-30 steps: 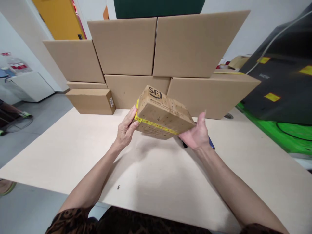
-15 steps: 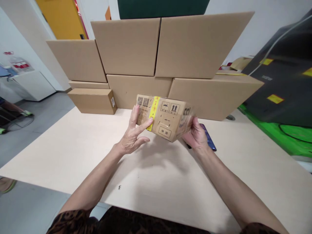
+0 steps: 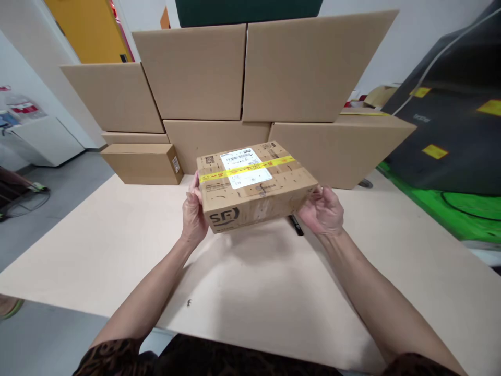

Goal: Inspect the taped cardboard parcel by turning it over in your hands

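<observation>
A brown cardboard box (image 3: 270, 201) hangs tilted above the table, its broad top face toward me. Yellow tape (image 3: 282, 161) runs across that face, over a white shipping label (image 3: 246, 168); "SF" is printed at the left of the near side. My left hand (image 3: 194, 211) grips the left end, thumb in front and the other fingers partly hidden behind. At the right near corner, my right hand (image 3: 324, 211) holds the box with curled fingers, some of them out of sight under it. A black pen-like object (image 3: 296, 225) lies on the table just below the box.
Large plain cartons (image 3: 191, 73) are stacked along the back of the table (image 3: 97, 250). A smaller carton (image 3: 141, 164) stands at the back left. To the right are a dark case (image 3: 450, 120) with yellow stickers and a green surface (image 3: 430, 209).
The box has been turned, so its labelled broad face now shows instead of a narrow side. My left hand has moved from its front to its left end. The phone is now hidden.
</observation>
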Action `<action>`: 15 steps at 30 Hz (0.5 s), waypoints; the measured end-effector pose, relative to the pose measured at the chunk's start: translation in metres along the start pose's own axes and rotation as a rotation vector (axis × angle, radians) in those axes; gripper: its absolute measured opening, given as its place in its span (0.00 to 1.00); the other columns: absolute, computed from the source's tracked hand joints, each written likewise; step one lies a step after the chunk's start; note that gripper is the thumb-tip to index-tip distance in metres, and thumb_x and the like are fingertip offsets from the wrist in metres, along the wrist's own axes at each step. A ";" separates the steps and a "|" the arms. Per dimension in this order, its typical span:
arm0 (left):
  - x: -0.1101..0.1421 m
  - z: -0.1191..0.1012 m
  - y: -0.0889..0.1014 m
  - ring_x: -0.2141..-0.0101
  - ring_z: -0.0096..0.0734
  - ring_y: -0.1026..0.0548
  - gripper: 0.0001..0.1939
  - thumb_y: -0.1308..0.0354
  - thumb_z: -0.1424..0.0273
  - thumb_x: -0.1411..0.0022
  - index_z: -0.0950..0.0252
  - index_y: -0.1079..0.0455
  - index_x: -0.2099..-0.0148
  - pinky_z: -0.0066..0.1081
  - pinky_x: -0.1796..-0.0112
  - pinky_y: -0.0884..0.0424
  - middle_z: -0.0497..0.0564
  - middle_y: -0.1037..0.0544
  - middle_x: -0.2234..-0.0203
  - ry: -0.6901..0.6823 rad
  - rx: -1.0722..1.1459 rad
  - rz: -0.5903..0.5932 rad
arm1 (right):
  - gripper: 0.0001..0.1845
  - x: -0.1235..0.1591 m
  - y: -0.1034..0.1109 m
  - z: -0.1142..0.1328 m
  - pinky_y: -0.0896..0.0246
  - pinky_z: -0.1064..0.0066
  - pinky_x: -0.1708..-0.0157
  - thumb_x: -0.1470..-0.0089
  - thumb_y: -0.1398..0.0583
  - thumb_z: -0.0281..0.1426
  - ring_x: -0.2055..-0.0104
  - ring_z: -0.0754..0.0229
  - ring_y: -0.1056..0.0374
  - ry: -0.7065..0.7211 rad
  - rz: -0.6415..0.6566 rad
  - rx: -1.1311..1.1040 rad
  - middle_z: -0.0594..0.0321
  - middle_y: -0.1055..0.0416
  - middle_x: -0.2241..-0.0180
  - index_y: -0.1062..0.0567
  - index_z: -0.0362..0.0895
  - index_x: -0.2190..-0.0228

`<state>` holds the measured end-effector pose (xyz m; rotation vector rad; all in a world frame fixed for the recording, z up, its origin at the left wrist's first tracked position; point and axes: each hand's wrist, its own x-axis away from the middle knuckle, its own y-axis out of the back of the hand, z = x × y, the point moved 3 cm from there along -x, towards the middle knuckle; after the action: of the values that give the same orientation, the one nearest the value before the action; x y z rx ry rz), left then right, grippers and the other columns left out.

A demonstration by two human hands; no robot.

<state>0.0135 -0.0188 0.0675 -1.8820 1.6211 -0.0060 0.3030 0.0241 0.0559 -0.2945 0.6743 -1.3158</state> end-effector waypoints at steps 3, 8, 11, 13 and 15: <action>-0.004 0.004 0.006 0.32 0.58 0.31 0.39 0.35 0.34 0.44 0.56 0.23 0.43 0.52 0.37 0.26 0.55 0.24 0.35 0.051 -0.008 0.011 | 0.24 -0.001 -0.006 0.002 0.36 0.41 0.33 0.54 0.30 0.61 0.33 0.42 0.30 -0.014 -0.010 0.014 0.65 0.15 0.55 0.18 0.56 0.67; -0.002 0.009 0.008 0.29 0.56 0.34 0.33 0.34 0.36 0.44 0.58 0.20 0.51 0.53 0.35 0.28 0.55 0.22 0.38 0.075 -0.064 0.085 | 0.24 0.003 -0.018 0.009 0.40 0.43 0.31 0.58 0.26 0.58 0.30 0.41 0.35 -0.003 -0.052 0.123 0.65 0.19 0.48 0.23 0.54 0.71; 0.000 0.008 0.009 0.27 0.55 0.39 0.23 0.29 0.45 0.42 0.60 0.24 0.71 0.52 0.32 0.31 0.52 0.25 0.35 0.050 -0.153 0.068 | 0.20 0.004 -0.021 0.012 0.47 0.45 0.27 0.55 0.26 0.51 0.31 0.41 0.36 0.003 -0.117 0.178 0.64 0.21 0.47 0.26 0.53 0.74; 0.000 0.008 0.009 0.28 0.56 0.37 0.27 0.27 0.51 0.43 0.62 0.34 0.79 0.52 0.34 0.30 0.52 0.26 0.34 0.048 -0.181 0.063 | 0.17 0.005 -0.022 0.013 0.52 0.45 0.25 0.55 0.27 0.45 0.31 0.41 0.36 0.004 -0.137 0.182 0.65 0.22 0.47 0.28 0.52 0.75; -0.001 0.008 0.010 0.30 0.57 0.34 0.30 0.27 0.53 0.44 0.63 0.40 0.81 0.51 0.37 0.27 0.52 0.25 0.35 0.057 -0.187 0.075 | 0.15 0.005 -0.024 0.015 0.52 0.44 0.25 0.57 0.29 0.41 0.31 0.40 0.36 0.017 -0.117 0.168 0.65 0.23 0.46 0.30 0.52 0.74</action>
<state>0.0076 -0.0148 0.0569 -1.9739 1.7839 0.1292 0.2936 0.0101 0.0801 -0.1888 0.5630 -1.4791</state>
